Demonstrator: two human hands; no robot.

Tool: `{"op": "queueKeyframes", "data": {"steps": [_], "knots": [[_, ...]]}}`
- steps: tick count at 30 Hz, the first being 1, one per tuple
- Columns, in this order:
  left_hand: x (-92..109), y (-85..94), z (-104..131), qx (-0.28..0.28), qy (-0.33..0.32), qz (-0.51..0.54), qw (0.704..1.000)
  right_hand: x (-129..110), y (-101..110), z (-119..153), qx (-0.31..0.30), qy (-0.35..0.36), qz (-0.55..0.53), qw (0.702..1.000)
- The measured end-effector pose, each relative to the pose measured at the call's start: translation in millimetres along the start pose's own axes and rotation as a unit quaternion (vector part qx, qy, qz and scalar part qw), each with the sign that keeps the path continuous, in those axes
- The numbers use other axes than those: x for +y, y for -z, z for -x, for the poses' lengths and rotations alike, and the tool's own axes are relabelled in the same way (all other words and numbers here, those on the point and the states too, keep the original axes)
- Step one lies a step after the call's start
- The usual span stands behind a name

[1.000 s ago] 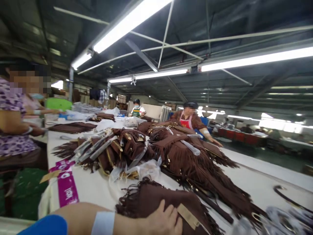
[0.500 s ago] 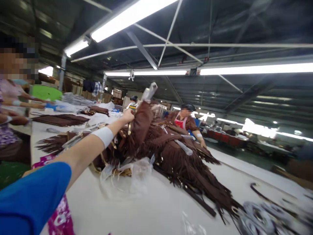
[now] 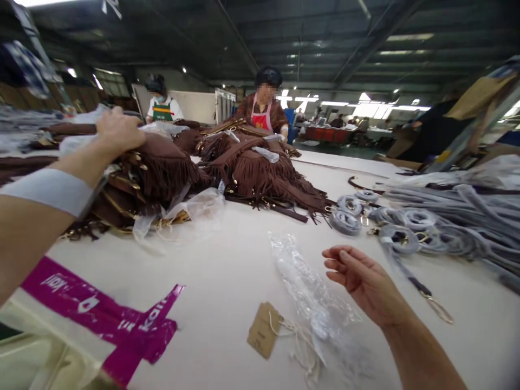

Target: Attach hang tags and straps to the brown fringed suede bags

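Note:
My left hand is on the upper edge of a brown fringed bag at the top of the left pile, its fingers bent over it and the tips partly hidden. Gold zips and fittings show along the stacked bags below. Over the right part of the table, my right hand hovers with fingers loosely curled and nothing in them. Beneath and beside it lies a crumpled clear plastic bag. A brown cardboard tag with white string rests nearby.
Coiled straps in grey wrapping and long wrapped straps cover the right side. Another pile of fringed bags stands mid-table. Purple printed tape crosses the near left edge. Two people stand across the table, one in a red apron.
The view has swung right and down. The bag my left hand held raised now lies lower on the pile. My right hand has come into view, along with the tag.

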State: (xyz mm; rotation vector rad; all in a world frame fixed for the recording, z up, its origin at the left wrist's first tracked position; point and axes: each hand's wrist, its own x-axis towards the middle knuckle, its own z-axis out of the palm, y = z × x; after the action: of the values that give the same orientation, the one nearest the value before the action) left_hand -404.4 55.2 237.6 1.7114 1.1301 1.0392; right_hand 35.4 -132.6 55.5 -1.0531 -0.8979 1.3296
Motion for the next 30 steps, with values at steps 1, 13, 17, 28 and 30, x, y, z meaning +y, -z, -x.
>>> {"op": "queueKeyframes", "data": {"steps": [1,13,17,28,30], "knots": [[4,2.5,11,0.022,-0.025,-0.030,0.999,-3,-2,5,-0.031,-0.003,0.043,0.999],[-65,-281.9,160,-0.345,-0.239,-0.354,0.836,3,-30,26,-0.251,-0.135,0.278,0.917],[-83,-293.1,168,-0.324,-0.246,-0.380,0.831,16,-21,16,-0.210,-0.143,0.304,0.918],[-113,-256.6,140,-0.237,0.112,0.168,0.950,24,-39,13,-0.117,-0.014,0.268,0.956],[-115,-256.2,136,-0.207,0.166,0.277,0.923,25,-42,12,-0.104,-0.005,0.256,0.961]]}}
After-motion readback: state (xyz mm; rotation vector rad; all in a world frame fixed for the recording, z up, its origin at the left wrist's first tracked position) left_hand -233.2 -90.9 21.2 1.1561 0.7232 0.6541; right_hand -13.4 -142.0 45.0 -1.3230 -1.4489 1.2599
